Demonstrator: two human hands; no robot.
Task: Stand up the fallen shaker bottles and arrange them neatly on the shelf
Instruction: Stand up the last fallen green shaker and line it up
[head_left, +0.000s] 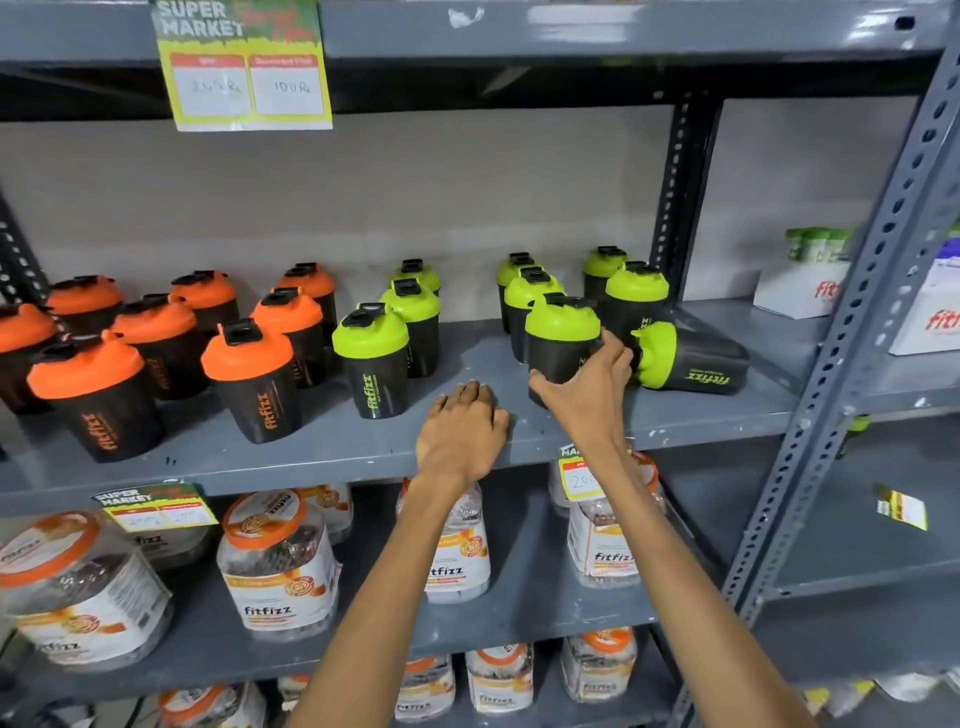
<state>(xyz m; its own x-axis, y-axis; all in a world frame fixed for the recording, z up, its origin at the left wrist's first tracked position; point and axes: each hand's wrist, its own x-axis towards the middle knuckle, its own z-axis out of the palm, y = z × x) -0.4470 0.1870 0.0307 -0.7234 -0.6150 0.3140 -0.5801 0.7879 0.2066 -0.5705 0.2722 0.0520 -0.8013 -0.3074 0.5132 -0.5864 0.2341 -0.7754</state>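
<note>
Shaker bottle (560, 343), green-lidded, upright: my right grip (587, 387) is grasping it. My left grip (465, 423) is resting released on the shelf (311, 441). A fallen bottle (696, 366) is lying alongside.

only one cam here, a wide-angle worn on the person's head, facing forward and tipped a bit down, parked close up to the grey shelf (311, 457) so it fills the middle, with the lower tier (467, 639) underneath and the rack's upright (857, 322) slanting down the right edge

Left hand (462, 431) palm-down, right hand (587, 387) in grip.
</note>
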